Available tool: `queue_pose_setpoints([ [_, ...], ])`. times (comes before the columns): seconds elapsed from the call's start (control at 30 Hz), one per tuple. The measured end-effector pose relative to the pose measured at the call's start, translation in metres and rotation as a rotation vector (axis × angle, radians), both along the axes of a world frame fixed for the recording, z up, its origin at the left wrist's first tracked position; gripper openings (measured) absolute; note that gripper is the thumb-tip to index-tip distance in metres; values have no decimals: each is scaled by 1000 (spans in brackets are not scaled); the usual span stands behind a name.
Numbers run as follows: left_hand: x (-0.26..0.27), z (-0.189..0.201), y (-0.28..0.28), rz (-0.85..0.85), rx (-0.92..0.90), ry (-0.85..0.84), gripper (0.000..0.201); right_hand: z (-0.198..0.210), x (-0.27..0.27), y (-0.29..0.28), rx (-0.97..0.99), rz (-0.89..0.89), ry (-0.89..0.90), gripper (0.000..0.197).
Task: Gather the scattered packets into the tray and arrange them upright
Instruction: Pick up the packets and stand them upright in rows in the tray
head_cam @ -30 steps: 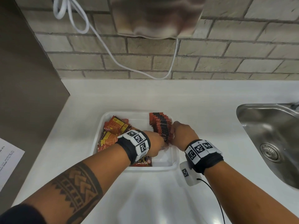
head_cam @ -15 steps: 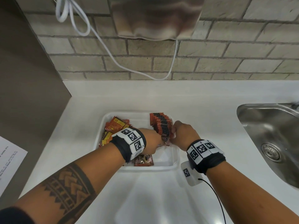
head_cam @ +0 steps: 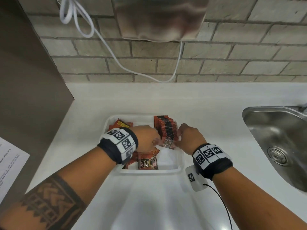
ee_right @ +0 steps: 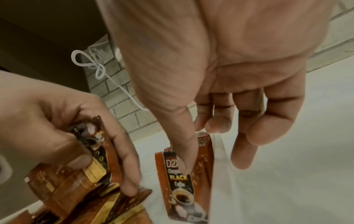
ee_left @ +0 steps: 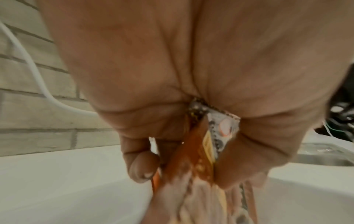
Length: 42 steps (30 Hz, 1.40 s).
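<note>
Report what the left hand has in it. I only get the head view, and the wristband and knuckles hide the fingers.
Observer: The left wrist view shows the left hand gripping a bunch of packets, several at once, in its fist.
Operator: Now give me the right hand's contact.
Observer: In the right wrist view the right hand has its thumb pressed on the front packet of the upright row. Its fingers hang curled beside the row, holding nothing that I can see.
Operator: Read that packet's label.
Observer: D2X, then BLACK Coffee lower down.
</note>
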<state>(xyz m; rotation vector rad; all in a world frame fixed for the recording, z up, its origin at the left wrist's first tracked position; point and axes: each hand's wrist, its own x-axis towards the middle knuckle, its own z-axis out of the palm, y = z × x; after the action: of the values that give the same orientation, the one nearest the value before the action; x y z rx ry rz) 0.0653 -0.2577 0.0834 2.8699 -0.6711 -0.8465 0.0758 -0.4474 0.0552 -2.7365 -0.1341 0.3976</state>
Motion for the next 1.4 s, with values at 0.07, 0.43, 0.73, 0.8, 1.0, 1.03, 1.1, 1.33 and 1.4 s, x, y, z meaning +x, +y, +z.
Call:
queue_pose_setpoints([
  [0.07,-1,11,14,86,-49,-10,30,4,-3,0,19,7,-15,34],
  [0.43,-6,-8,34,246,-97,123,51,-12,-44,43,-99,244,129,19],
  [0.73,6,-35,9,313,82,116,75,-25,-48,51,-260,378,259,37],
  [0.8,6,-37,6,306,120,130,71,-28,-47,52,-270,368,265,31],
  [1.0,5,-42,1,297,138,108,67,-33,-45,52,-309,379,290,19],
  [1.03,6,-42,1,293,140,105,64,-33,-45,52,-306,381,285,19],
  [1.1,6,-41,1,287,136,99,60,-33,-45,51,-286,378,283,22],
  [1.33,2,-42,4,265,97,107,66,-27,-46,48,-230,383,279,36],
  [1.4,1,-42,5,266,75,119,64,-23,-46,46,-236,387,271,35],
])
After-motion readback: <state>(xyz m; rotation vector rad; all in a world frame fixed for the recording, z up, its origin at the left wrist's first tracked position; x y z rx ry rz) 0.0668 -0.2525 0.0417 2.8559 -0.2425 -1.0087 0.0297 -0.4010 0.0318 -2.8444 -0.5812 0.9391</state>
